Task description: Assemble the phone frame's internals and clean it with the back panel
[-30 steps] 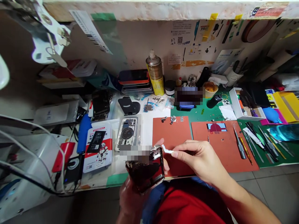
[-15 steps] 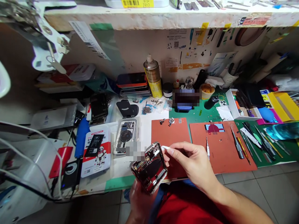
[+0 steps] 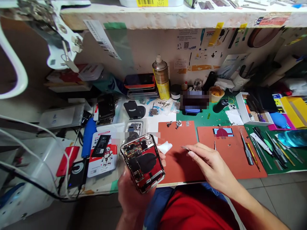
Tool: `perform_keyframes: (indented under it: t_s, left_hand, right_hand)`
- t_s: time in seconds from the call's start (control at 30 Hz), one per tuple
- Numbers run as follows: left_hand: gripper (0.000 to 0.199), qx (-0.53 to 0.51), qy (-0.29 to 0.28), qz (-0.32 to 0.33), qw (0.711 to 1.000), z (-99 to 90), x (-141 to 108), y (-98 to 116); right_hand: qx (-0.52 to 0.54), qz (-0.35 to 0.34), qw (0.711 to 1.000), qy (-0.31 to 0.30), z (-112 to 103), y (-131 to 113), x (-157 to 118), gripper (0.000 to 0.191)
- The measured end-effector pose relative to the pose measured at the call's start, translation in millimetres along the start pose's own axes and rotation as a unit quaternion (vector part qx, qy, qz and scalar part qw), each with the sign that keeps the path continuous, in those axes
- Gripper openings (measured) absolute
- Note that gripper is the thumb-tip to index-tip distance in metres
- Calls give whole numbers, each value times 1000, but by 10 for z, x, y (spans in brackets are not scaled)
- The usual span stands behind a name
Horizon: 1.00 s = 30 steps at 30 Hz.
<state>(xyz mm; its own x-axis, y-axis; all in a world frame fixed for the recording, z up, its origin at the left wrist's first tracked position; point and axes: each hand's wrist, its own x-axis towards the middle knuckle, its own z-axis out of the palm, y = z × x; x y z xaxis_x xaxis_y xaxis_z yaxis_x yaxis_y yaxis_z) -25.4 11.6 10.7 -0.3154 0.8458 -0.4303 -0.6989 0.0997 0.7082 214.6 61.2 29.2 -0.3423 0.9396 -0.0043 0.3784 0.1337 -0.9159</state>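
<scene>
An opened phone (image 3: pixel 144 159) with a red and black inside rests in my left hand (image 3: pixel 130 191), tilted above the bench's front edge. A white wipe (image 3: pixel 165 147) sticks out past the phone's right side, by my left fingertips. To the right, my right hand (image 3: pixel 206 159) pinches thin metal tweezers (image 3: pixel 185 148), whose tips point left over the orange mat (image 3: pixel 177 166). A gap separates the tweezers from the phone and the wipe. Small metal parts (image 3: pixel 178 124) lie at the mat's back edge.
A second phone housing (image 3: pixel 134 128) lies behind the held phone. Left of it are a black battery (image 3: pixel 102 146) on a white box (image 3: pixel 96 167) and cables. Screwdrivers (image 3: pixel 246 148) and other tools lie right. A spray can (image 3: pixel 161 78) stands at the back, under the shelf (image 3: pixel 168 19).
The phone is turned flatter, its inside more in view. My right hand has moved away from it and now has tweezers. The white wipe is now at my left fingers. The view has shifted slightly.
</scene>
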Motion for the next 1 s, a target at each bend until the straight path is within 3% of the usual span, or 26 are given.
perform_keyframes:
  t_s: [0.07, 0.2, 0.37, 0.5, 0.7, 0.83, 0.9, 1.0]
  left_hand:
    - [71, -2, -9, -7, 1000, 42, 9, 21]
    - [57, -10, -30, -18, 999, 167, 12, 49]
    - [48, -5, -33, -35, 999, 233, -12, 76]
    - [40, -18, -33, -56, 998, 205, -18, 93]
    - [34, -48, -42, -74, 995, 175, -3, 90]
    - [42, -45, -44, -74, 995, 168, -19, 86]
    - [50, -37, -31, -79, 996, 168, -29, 90]
    - [57, -25, 7, -64, 998, 153, -42, 110]
  right_hand:
    - [-28, -69, 997, 36, 46, 12, -14, 27]
    - [-117, -213, 965, 97, 151, 20, 0, 30]
    - [-178, -261, 944, 98, 273, 100, -8, 40]
    - [-211, -299, 920, 143, 412, 184, -23, 49]
    - [-198, -296, 920, 163, 557, 184, 21, 43]
    - [-181, -308, 918, 170, 570, 150, 59, 40]
    - [-149, -288, 932, 159, 540, 125, 81, 36]
    - [-22, -177, 978, 103, 452, 91, 134, 23]
